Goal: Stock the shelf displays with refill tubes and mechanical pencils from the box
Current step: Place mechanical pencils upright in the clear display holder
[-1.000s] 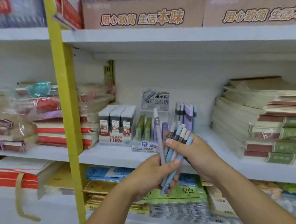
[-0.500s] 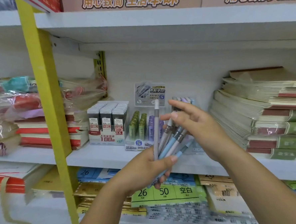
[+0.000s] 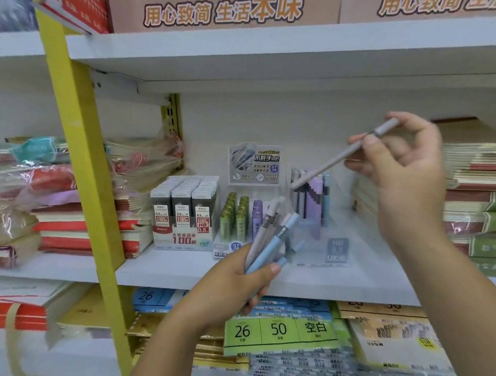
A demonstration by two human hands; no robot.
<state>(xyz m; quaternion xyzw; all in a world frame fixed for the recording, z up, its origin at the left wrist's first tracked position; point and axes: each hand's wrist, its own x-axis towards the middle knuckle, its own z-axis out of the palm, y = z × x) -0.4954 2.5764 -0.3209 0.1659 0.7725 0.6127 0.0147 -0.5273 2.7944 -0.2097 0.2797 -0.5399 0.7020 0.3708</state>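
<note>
The right hand is lifting one grey pencil clear of the bundle, pinching it between thumb and fingers above the shelf's pencil display. Lower left, the left hand is gripping the remaining bundle.

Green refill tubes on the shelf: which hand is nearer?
Left. The left hand, gripping a pencil bundle, sits just below the green refill tubes; the right hand is far to their right and higher, pinching one grey pencil.
</note>
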